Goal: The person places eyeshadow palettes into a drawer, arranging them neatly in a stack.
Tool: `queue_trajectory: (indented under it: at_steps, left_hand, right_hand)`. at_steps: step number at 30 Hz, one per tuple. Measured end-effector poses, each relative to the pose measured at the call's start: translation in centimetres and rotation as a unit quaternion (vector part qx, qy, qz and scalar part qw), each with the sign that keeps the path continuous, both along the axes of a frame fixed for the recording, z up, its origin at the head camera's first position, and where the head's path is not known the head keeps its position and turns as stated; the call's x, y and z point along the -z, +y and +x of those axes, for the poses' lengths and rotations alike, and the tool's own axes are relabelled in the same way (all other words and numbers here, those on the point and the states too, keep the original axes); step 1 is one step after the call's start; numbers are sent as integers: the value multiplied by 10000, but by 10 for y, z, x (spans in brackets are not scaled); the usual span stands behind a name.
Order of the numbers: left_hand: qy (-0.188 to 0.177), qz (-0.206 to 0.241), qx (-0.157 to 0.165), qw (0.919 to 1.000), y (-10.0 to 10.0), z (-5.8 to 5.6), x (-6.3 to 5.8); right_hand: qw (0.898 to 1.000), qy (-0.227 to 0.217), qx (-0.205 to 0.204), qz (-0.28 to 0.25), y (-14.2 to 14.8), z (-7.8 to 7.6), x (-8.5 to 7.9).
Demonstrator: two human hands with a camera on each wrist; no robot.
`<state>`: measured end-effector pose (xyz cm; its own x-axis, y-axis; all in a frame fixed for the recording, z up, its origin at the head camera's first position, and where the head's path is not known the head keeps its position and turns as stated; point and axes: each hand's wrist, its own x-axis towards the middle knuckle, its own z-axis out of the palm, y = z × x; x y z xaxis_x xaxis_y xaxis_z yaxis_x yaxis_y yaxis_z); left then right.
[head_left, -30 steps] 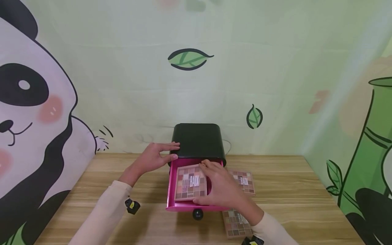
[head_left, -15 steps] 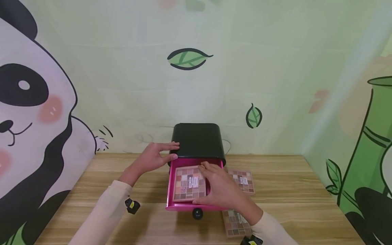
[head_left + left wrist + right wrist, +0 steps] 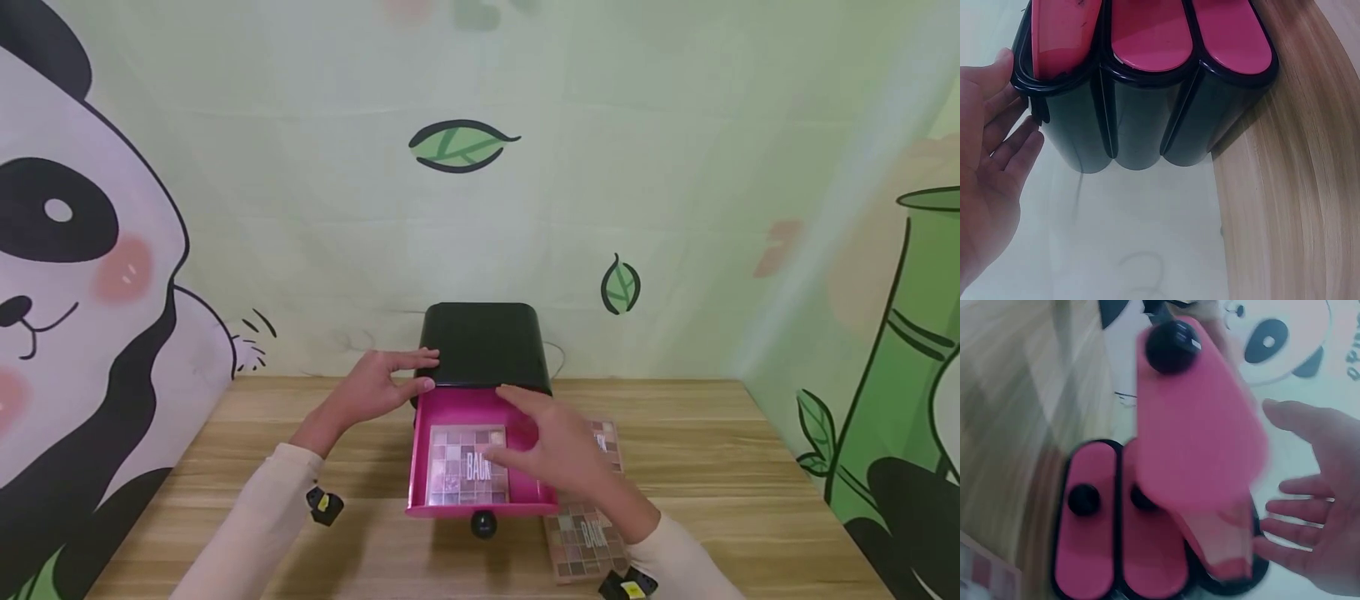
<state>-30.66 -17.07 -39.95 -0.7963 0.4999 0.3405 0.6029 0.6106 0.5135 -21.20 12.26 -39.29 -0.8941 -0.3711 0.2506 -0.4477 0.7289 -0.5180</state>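
A black cabinet (image 3: 487, 342) with three pink drawers stands at the back of the table, its top drawer (image 3: 416, 511) pulled out. In that drawer, against its front, lies a square eyeshadow palette (image 3: 456, 475) marked "BACK". My right hand (image 3: 566, 442) hovers over the drawer's right side with thumb and fingers spread, the thumb overlapping the palette in the head view; nothing is in its grasp in the right wrist view. My left hand (image 3: 375, 383) touches the cabinet's upper left edge with fingers extended, seen along the case (image 3: 1072, 119) in the left wrist view.
Two more palettes lie on the wooden table (image 3: 697, 467) right of the drawer: one (image 3: 588, 546) near the front, another (image 3: 609, 442) behind it, partly covered by my right hand. A black knob (image 3: 483, 524) juts from the drawer front. A panda-printed backdrop (image 3: 300, 208) rises behind.
My right hand has let go of the palette and moved up and right. The palette has come down flat toward the drawer's front. My left hand has stayed put.
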Motion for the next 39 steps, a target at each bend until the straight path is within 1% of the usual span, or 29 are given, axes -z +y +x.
queue_trajectory:
  at_steps: [2, 4, 9, 11, 13, 17, 21, 23, 26, 30, 33, 35, 37, 39]
  left_hand:
    - [27, 9, 4, 10000, 0, 0, 1]
    - [73, 12, 25, 10000, 0, -1, 1]
    - [81, 46, 53, 9999, -1, 0, 0]
    - [84, 65, 41, 9999, -2, 0, 0]
    - [91, 93, 51, 9999, -2, 0, 0]
    - [133, 74, 49, 9999, -3, -1, 0]
    - [90, 25, 25, 10000, -2, -1, -1]
    - [68, 3, 21, 10000, -2, -1, -2]
    - [11, 34, 13, 10000, -2, 0, -2]
    - [-38, 61, 16, 10000, -1, 1, -2]
    - [-51, 45, 31, 10000, 0, 1, -2]
    - [-55, 34, 24, 10000, 0, 1, -2]
    - [-59, 16, 2, 10000, 0, 1, -1]
    - [-71, 1, -18, 10000, 0, 0, -1]
  right_hand:
    - [9996, 166, 47, -226, 9, -1, -5]
    - [9986, 412, -33, -332, 20, -3, -8]
    - [9916, 1071, -400, -609, 51, -8, -10]
    - [9888, 1230, -479, -696, 62, -8, -8]
    - [9874, 1297, -561, -718, 74, -9, -4]
    - [9880, 1262, -648, -605, 94, -7, 9]
    - [9909, 1113, -666, -364, 111, -3, 25]
    - [9922, 983, -700, -325, 118, 0, 33]
    - [9947, 666, -733, -283, 127, 4, 45]
    - [9975, 89, -688, -149, 137, 11, 61]
    - [9971, -370, -661, -40, 142, 16, 72]
    - [9959, -582, -690, 37, 145, 18, 80]
    - [9942, -665, -837, 112, 148, 20, 87]
    - [9927, -649, -994, 189, 150, 20, 94]
